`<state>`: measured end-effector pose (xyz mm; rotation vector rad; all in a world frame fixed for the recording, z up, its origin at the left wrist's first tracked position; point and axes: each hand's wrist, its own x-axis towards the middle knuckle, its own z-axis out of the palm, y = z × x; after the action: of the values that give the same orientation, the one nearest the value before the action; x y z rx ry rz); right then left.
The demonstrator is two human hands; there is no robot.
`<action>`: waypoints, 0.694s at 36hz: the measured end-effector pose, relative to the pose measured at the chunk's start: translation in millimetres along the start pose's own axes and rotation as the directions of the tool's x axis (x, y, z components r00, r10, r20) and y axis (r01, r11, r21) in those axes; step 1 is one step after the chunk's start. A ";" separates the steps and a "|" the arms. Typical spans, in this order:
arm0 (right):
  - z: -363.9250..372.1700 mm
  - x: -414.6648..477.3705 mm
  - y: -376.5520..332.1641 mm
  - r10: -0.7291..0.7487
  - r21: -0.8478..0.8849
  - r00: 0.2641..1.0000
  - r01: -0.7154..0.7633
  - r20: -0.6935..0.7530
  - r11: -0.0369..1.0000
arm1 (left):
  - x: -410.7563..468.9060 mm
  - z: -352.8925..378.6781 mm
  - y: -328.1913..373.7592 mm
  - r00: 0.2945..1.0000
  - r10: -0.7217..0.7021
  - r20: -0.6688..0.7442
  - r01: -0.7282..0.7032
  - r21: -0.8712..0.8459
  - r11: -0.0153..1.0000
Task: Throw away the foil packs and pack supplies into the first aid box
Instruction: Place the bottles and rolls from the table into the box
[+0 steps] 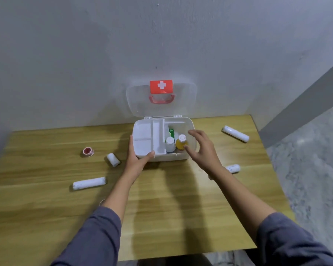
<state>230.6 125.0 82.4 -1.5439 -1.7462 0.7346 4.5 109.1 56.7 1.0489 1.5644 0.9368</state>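
The white first aid box (181, 159) stands open at the table's back, its clear lid (185, 100) leaning on the wall. A white divided tray (144, 135) fills the box's left half. A white bottle (170, 144), an amber bottle (181, 143) and a green-and-white pack (171, 132) stand in the right half. My left hand (137, 160) grips the box's front left corner, thumb on the rim. My right hand (202, 148) hovers with fingers spread at the box's right side, thumb next to the amber bottle. Bandage rolls (89, 183) (113, 159) (235, 133) (233, 168) lie on the table.
A small red-and-white tape roll (88, 151) sits at the left on the wooden table (171, 217). The wall rises right behind the box. The table's right edge drops to a speckled floor (311, 169).
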 end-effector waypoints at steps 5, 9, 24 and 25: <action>-22.4 -44.6 46.7 0.040 -0.070 0.998 -0.044 -0.049 0.997 | -1.9 2.9 0.9 1.000 -0.009 -0.022 0.008 -0.029 1.000; -33.5 -78.7 89.4 0.082 -0.323 0.997 -0.077 0.003 0.943 | -2.9 3.2 0.9 1.000 -0.008 -0.021 0.007 -0.014 1.000; -38.2 -6.1 138.1 0.149 -0.526 0.982 -0.188 -0.117 0.829 | -6.8 9.4 4.7 0.995 -0.010 -0.096 0.016 0.058 0.998; -41.1 3.3 142.9 0.160 -0.530 0.978 -0.207 -0.134 0.822 | -7.2 9.4 5.1 0.995 -0.016 -0.098 0.022 0.061 0.998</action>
<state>349.4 146.6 -4.5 -2.1118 -1.8538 0.2516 15.5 104.7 61.6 1.0427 1.6908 0.9441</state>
